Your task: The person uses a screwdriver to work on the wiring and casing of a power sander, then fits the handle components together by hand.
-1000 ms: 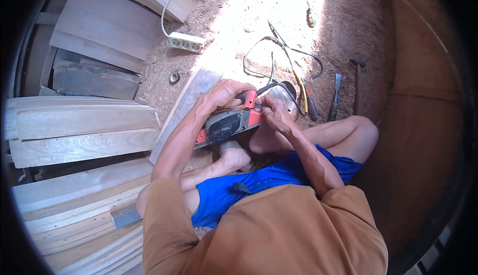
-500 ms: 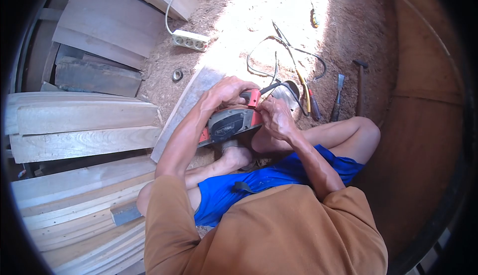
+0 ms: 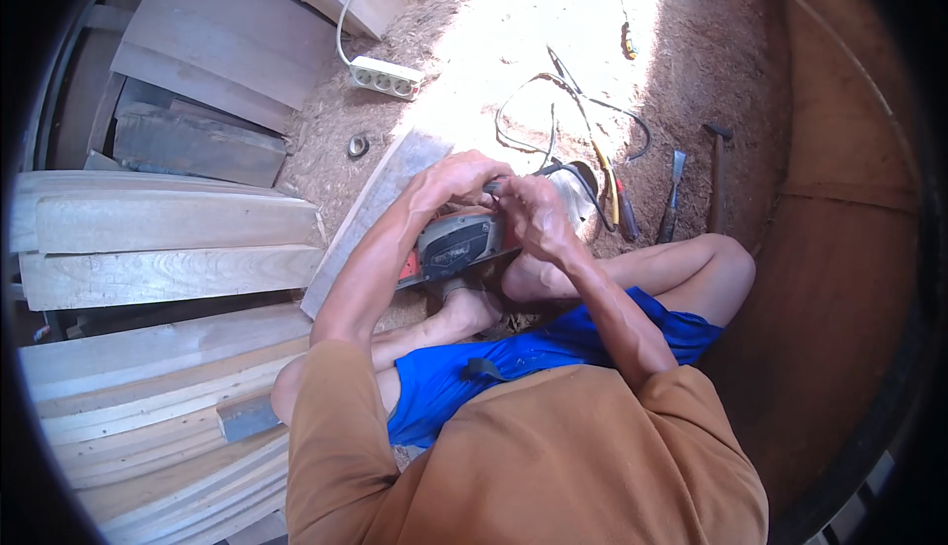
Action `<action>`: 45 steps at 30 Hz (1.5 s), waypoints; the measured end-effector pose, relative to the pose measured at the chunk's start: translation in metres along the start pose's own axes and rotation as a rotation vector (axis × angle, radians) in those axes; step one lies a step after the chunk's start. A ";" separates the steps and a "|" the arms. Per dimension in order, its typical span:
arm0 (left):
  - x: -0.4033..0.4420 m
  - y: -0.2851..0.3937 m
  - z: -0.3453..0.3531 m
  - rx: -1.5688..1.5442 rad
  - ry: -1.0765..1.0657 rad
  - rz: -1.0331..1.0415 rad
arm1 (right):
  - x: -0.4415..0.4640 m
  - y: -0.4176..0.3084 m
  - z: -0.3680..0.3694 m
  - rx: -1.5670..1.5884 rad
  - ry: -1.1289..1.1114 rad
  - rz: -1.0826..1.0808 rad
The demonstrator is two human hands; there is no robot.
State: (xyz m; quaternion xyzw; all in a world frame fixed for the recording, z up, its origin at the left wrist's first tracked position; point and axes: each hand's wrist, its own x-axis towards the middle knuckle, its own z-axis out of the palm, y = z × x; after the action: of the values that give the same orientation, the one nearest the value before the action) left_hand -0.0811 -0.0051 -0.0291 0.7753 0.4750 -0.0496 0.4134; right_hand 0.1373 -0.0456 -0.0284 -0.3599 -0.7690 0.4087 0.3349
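An electric planer point(image 3: 456, 247), with a dark grey and red body, lies across my lower legs beside a long board. My left hand point(image 3: 459, 180) is closed over its upper part, around the handle. My right hand point(image 3: 533, 214) is closed on the planer's red right end, its fingertips meeting those of my left hand. What the fingertips press on is hidden. From that end a dark power cord point(image 3: 578, 172) runs to the right. The long grey board point(image 3: 370, 204) lies under and beyond my left forearm.
Stacked planks point(image 3: 178, 224) fill the left side. A white power strip point(image 3: 385, 78) and a tape roll point(image 3: 357, 146) lie on the shavings-covered floor. At right are a screwdriver point(image 3: 626, 211), a chisel point(image 3: 673, 194) and a hammer point(image 3: 718, 180), near a brown wooden surface point(image 3: 829, 288).
My right hand has moved up and slightly left along the planer's end, now covering the red part that showed before. My left hand stays on the planer.
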 end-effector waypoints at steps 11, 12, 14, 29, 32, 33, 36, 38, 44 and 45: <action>-0.002 0.031 -0.023 0.125 -0.285 -0.191 | 0.023 -0.001 -0.017 -0.012 -0.122 0.237; -0.002 0.026 -0.020 0.087 -0.226 -0.127 | 0.024 0.001 -0.018 -0.072 -0.149 0.230; -0.004 0.011 -0.009 0.007 -0.111 -0.002 | 0.016 0.007 -0.033 -0.073 -0.228 0.310; -0.010 0.018 -0.003 0.039 -0.076 0.001 | -0.010 0.025 -0.012 0.460 -0.325 0.770; -0.025 0.029 -0.010 0.027 -0.025 0.015 | -0.015 0.025 -0.016 0.492 -0.349 0.721; -0.031 0.029 -0.012 0.004 -0.007 -0.041 | -0.017 0.026 -0.017 0.515 -0.359 0.705; -0.052 0.018 -0.019 -0.035 0.040 -0.175 | -0.022 0.038 -0.012 0.422 -0.365 0.659; -0.066 0.014 -0.016 -0.035 0.063 -0.224 | -0.019 0.020 -0.017 0.500 -0.345 0.677; -0.071 0.016 0.015 -0.012 0.359 -0.215 | -0.016 0.009 -0.025 0.486 -0.413 0.605; -0.070 0.018 0.015 -0.013 0.363 -0.238 | -0.014 0.003 -0.028 0.500 -0.417 0.601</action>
State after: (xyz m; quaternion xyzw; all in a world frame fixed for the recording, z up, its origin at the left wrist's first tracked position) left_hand -0.0997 -0.0679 0.0045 0.7071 0.6303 0.0454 0.3173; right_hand 0.1680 -0.0451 -0.0215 -0.3850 -0.5588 0.7253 0.1158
